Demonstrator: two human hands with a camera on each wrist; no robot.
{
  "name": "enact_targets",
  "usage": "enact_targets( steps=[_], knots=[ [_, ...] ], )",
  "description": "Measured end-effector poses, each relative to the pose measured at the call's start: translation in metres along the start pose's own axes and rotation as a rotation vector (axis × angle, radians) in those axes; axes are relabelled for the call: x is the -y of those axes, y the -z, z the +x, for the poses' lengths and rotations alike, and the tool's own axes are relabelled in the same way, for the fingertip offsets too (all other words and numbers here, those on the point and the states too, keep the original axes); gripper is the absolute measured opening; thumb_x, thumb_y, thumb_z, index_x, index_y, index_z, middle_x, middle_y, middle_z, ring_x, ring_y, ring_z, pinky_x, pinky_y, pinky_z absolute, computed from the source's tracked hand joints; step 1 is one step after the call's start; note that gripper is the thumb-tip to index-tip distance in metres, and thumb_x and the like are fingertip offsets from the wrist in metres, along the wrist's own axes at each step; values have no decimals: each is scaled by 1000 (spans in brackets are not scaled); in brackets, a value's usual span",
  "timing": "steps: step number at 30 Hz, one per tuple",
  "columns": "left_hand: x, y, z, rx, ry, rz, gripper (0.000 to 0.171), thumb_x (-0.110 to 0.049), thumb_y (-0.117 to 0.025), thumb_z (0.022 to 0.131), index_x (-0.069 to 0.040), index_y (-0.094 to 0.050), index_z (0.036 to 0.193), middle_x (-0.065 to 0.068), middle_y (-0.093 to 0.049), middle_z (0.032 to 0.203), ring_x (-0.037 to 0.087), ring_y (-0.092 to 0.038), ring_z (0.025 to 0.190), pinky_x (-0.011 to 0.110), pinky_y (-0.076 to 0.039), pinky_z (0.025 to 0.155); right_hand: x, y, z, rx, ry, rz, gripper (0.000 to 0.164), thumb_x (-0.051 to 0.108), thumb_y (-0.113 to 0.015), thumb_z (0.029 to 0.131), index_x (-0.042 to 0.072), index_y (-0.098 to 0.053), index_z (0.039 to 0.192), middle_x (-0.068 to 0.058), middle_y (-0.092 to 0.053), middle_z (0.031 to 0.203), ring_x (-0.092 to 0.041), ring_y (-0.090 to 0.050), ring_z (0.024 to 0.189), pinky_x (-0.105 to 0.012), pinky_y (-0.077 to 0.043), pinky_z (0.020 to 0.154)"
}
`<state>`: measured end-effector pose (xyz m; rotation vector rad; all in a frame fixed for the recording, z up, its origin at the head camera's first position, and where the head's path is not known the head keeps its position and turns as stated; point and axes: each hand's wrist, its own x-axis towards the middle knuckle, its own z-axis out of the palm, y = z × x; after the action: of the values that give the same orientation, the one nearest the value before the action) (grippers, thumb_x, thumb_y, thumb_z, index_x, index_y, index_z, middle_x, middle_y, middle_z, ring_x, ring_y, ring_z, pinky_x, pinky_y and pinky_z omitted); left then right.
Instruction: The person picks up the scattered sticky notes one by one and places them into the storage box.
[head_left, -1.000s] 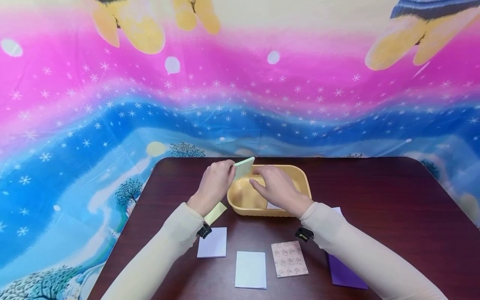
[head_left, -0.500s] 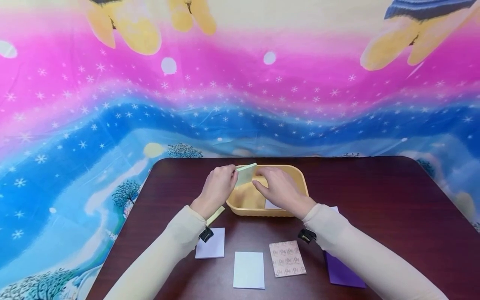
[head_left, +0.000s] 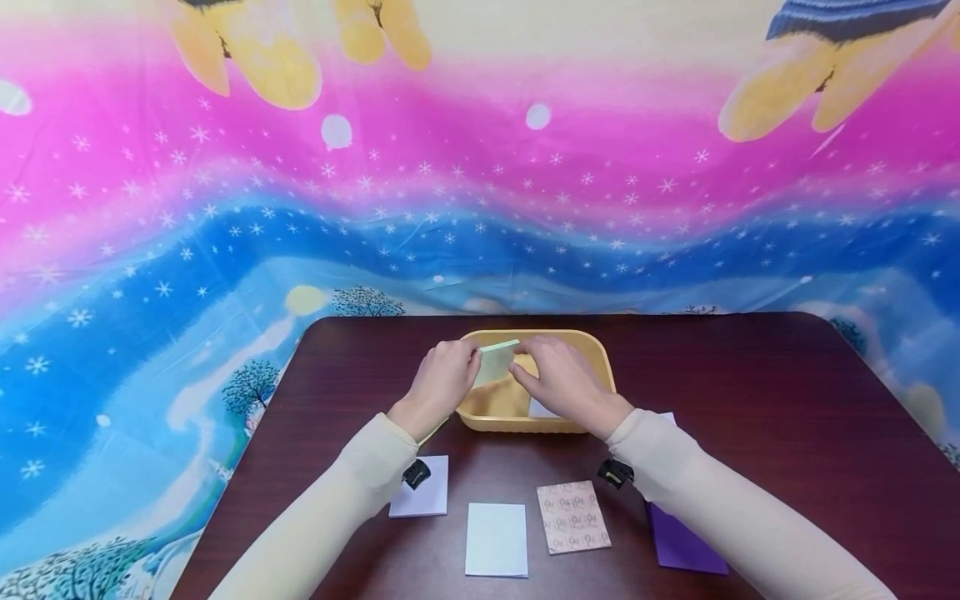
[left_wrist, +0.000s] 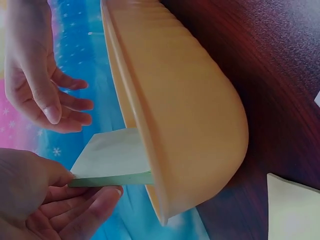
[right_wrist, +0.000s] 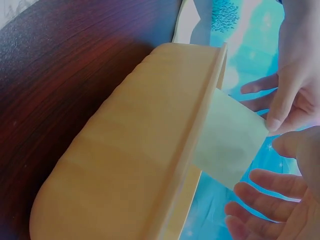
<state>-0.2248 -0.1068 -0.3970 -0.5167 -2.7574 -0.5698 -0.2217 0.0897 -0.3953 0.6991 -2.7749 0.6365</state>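
My left hand [head_left: 441, 377] pinches a pale green pad of sticky notes [head_left: 498, 362] by one corner between thumb and fingers. The pad stands on edge, its lower part inside the yellow plastic basket [head_left: 525, 425]. Over the basket's right half, my right hand [head_left: 564, 375] has its fingers loosely spread and holds nothing. In the right wrist view its fingertips [right_wrist: 245, 192] lie close to the pad's corner; whether they touch cannot be told. A white piece [head_left: 540, 409] lies on the basket floor, partly hidden by the right hand.
In front of the basket on the dark wooden table [head_left: 735, 375] lie a lilac pad [head_left: 429, 492], a white pad [head_left: 497, 540], a pink patterned pad [head_left: 574, 517] and a purple one [head_left: 686, 542]. A pale yellow pad [left_wrist: 295, 210] is mostly under the left wrist.
My left hand has lowered the green pad a little into the basket and moved slightly right with it. The right hand has stayed nearly in place over the basket.
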Motion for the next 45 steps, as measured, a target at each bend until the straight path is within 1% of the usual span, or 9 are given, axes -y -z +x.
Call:
enact_targets(
  steps=[10, 15, 18, 22, 28, 34, 39, 42, 45],
  knots=[
    [1, -5, -1, 43, 10, -45, 17, -12, -61, 100, -3, -74, 94, 11, -74, 82, 19, -63, 64, 35, -54, 61, -3, -3, -2, 18, -11, 6, 29, 28, -68, 96, 5, -73, 112, -12, -75, 111, -25, -70, 103, -44, -57, 87],
    [3, -7, 1, 87, 48, -86, 17, -12, -60, 101, -3, -74, 95, 10, -73, 83, 17, -62, 66, 32, -53, 63, -3, -4, -3, 18, -12, 4, 30, 28, -68, 96, 4, -73, 113, -13, -75, 111, -26, -70, 101, -44, -57, 85],
    [5, -8, 2, 124, 72, -117, 18, -12, -59, 101, -4, -74, 96, 9, -72, 82, 15, -60, 65, 29, -51, 61, -4, -5, -3, 18, -11, 1, 30, 29, -68, 96, 4, -73, 112, -13, -75, 109, -25, -70, 99, -44, -57, 84],
    [6, -9, 3, 154, 97, -135, 19, -13, -58, 102, -5, -74, 94, 8, -72, 82, 14, -58, 64, 27, -50, 60, -5, -6, -3, 18, -2, -13, 29, 29, -68, 96, 5, -73, 111, -13, -75, 108, -26, -70, 98, -44, -57, 82],
    [8, -11, 8, 184, 113, -132, 23, -12, -57, 102, -8, -74, 87, 4, -70, 80, 13, -57, 64, 27, -49, 61, -6, -8, -3, 15, 3, -31, 29, 29, -68, 96, 5, -73, 111, -12, -75, 108, -26, -71, 99, -44, -58, 82],
    [8, -14, 13, 223, 129, -122, 27, -10, -56, 101, -8, -73, 80, 2, -63, 70, 13, -53, 60, 26, -46, 59, -6, -9, -3, 24, -4, -28, 30, 29, -68, 96, 4, -73, 112, -12, -75, 109, -27, -71, 100, -44, -58, 82],
    [10, -14, 16, 227, 126, -92, 29, -8, -56, 99, -8, -69, 73, 2, -58, 67, 14, -52, 58, 25, -43, 54, -6, -10, -2, 21, -8, -32, 30, 29, -67, 96, 4, -73, 112, -12, -75, 108, -26, -70, 98, -43, -58, 80],
    [11, -15, 18, 240, 141, -80, 29, -7, -56, 99, -9, -67, 72, 3, -59, 67, 14, -52, 58, 25, -42, 53, -7, -10, -3, 24, -9, -33, 30, 29, -67, 96, 5, -73, 113, -12, -75, 108, -26, -71, 97, -43, -58, 79],
    [12, -16, 21, 271, 164, -79, 25, -7, -56, 100, -6, -70, 79, 5, -62, 72, 15, -55, 60, 25, -44, 54, -7, -10, -3, 31, -10, -31, 31, 29, -67, 96, 5, -73, 114, -12, -75, 108, -26, -71, 97, -43, -58, 79]
  ],
)
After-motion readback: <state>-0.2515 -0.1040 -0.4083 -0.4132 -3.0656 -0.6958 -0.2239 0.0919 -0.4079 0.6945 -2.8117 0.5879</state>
